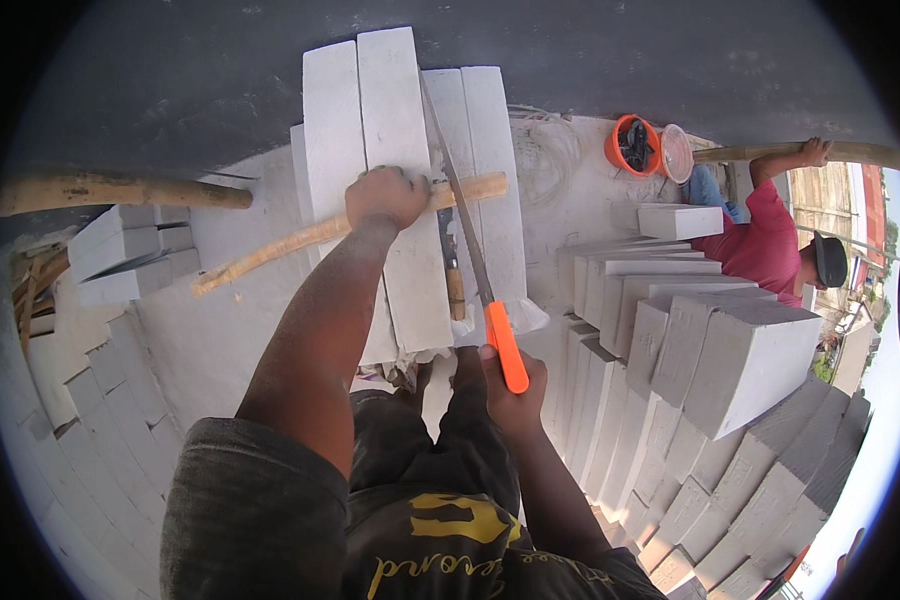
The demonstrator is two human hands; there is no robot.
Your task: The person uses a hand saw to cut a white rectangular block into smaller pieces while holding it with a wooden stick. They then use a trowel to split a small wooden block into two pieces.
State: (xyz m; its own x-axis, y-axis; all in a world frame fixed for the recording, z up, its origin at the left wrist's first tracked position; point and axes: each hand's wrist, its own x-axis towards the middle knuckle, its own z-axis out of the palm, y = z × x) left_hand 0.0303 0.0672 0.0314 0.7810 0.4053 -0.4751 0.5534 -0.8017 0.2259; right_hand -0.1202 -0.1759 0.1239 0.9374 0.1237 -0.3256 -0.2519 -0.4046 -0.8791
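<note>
My right hand [516, 385] is closed round the orange handle of a handsaw [470, 225]. Its long metal blade points away from me, along the right side of a long white block [403, 130]. Across the tops of the white blocks lies a wooden stick [290, 252], slanting up to the right. My left hand [388, 197] is closed over this stick and presses on the block beneath. Another white block [332, 110] lies against the first on its left. In the gap below the stick, a tool with a wooden handle [456, 292] is partly hidden by the saw.
Stacked white blocks [740, 350] fill the right side, with more at the left [120, 250]. A bamboo pole [120, 192] juts in from the left. Orange bucket [632, 145] holds dark things by the dark wall [620, 60]. A person in a pink shirt [755, 240] grips another pole.
</note>
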